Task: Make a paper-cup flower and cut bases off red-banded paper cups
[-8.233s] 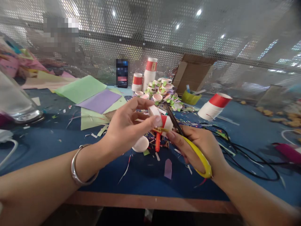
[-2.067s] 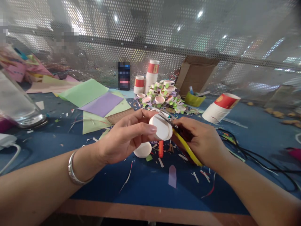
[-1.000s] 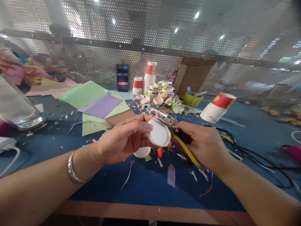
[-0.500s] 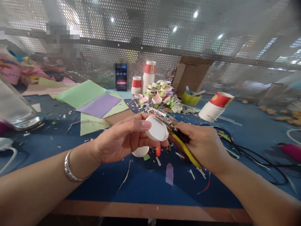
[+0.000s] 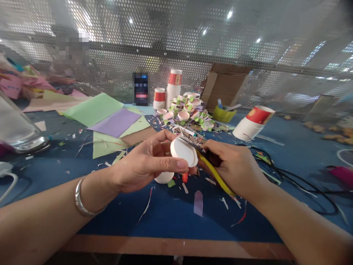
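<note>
Between thumb and fingers, my left hand (image 5: 146,162) grips a white paper cup bottom (image 5: 183,150), a shallow round piece with its flat face turned toward me. My right hand (image 5: 237,165) is closed around the yellow handles of a pair of scissors (image 5: 216,176). The dark blades lie at the upper right rim of the cup piece; whether they are parted is hard to make out. Below my left fingers, a second white round piece (image 5: 164,177) rests on the blue table (image 5: 116,221), close to a small orange-red object (image 5: 185,177).
Behind my hands sits a heap of decorated cup bottoms (image 5: 190,110) among paper scraps. Cup stacks (image 5: 174,88) stand behind it, and a leaning stack (image 5: 252,123) is at right. Coloured paper sheets (image 5: 116,123) lie left. Black cables (image 5: 286,176) run along the right.
My left thumb has moved down from the cup piece's left edge to its lower edge, and the piece has turned slightly. The scissors remain at its upper right rim.
</note>
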{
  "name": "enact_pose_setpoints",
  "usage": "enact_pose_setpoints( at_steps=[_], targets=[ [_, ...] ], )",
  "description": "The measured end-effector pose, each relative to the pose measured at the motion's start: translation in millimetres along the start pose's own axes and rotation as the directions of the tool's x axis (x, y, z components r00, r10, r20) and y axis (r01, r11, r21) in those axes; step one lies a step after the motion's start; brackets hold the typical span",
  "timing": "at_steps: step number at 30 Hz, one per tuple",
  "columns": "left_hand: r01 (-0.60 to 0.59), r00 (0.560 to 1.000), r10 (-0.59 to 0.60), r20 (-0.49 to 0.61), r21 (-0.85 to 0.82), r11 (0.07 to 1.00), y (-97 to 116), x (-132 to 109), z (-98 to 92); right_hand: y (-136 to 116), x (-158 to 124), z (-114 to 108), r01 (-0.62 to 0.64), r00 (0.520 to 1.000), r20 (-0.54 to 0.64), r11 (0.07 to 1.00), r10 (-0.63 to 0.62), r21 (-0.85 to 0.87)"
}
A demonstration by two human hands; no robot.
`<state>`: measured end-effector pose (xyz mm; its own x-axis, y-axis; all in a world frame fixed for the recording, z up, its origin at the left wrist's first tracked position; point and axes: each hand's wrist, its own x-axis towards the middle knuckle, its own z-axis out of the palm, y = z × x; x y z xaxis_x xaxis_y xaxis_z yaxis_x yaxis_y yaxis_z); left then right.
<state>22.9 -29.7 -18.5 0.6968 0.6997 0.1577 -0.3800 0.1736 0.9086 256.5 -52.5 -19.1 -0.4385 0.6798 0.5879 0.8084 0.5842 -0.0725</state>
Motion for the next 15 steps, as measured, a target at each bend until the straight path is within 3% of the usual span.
enact_pose_setpoints(
  at_steps=[15],
  targets=[
    [0.027, 0.999, -0.026, 0.039, -0.027, 0.999, 2.6, -0.8, -0.9, 1.2, -4.2, -2.2, 0.014, 1.0, 0.008, 1.0, -0.014, -0.013]
  ],
)
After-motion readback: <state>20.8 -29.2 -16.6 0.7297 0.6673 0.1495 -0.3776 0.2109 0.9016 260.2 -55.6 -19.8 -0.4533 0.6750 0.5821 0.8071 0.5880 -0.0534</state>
